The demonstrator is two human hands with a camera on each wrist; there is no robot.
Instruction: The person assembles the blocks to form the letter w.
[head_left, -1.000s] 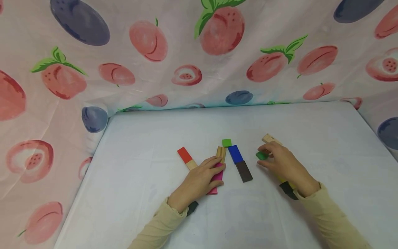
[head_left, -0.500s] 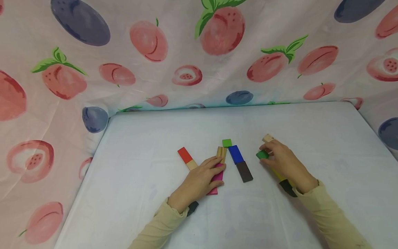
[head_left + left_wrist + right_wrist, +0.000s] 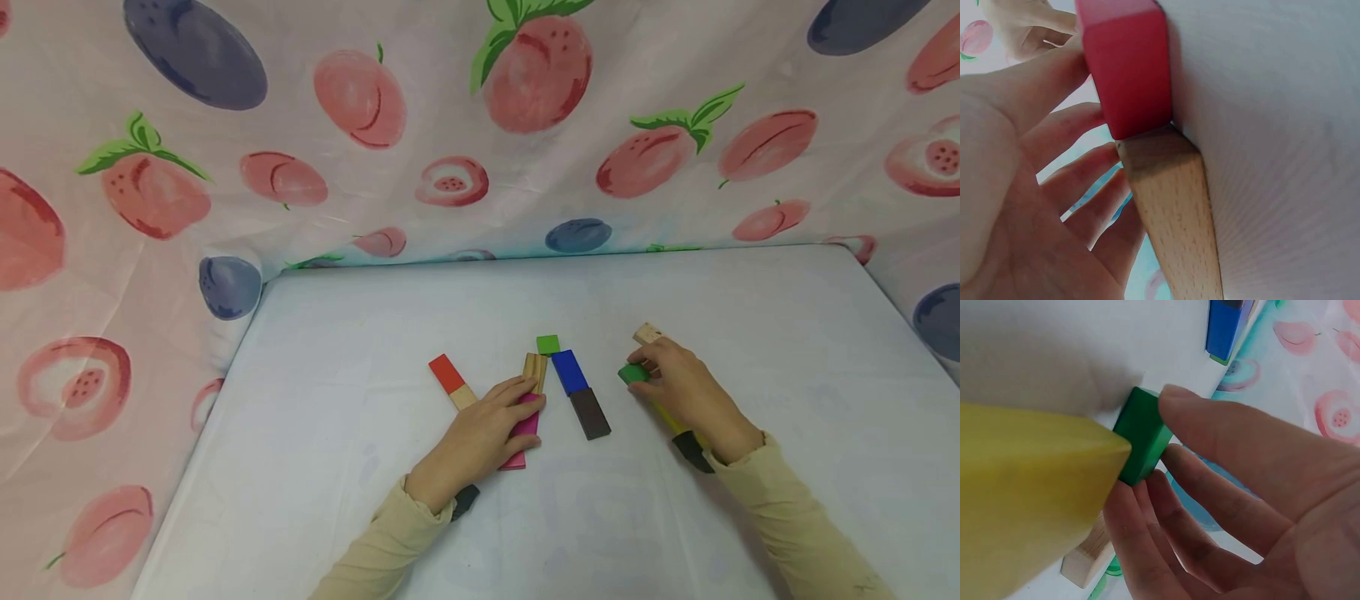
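My right hand (image 3: 686, 398) pinches a dark green block (image 3: 634, 373) between thumb and fingers, beside a yellow block (image 3: 669, 419). The right wrist view shows the green block (image 3: 1142, 432) against the end of the yellow block (image 3: 1035, 494). Past those fingers lies a pale wooden block (image 3: 647, 332). My left hand (image 3: 480, 433) rests with spread, relaxed fingers over a magenta block (image 3: 527, 423), its fingertips by a striped wooden block (image 3: 534, 368). Close up in the left wrist view, a red block (image 3: 1129, 69) meets a wooden block (image 3: 1175, 219) end to end.
Between the hands, a blue block (image 3: 569, 372) touches a dark brown block (image 3: 590, 413), with a light green block (image 3: 548, 344) at the blue one's far end. Left of them, a red-orange block (image 3: 446, 373) adjoins a pale wooden block (image 3: 462, 397). Patterned cloth (image 3: 450, 100) hangs behind the table.
The right thumb has closed in onto the green block, and the right hand has shifted slightly left, showing more of the yellow block. The left hand has stayed in place.
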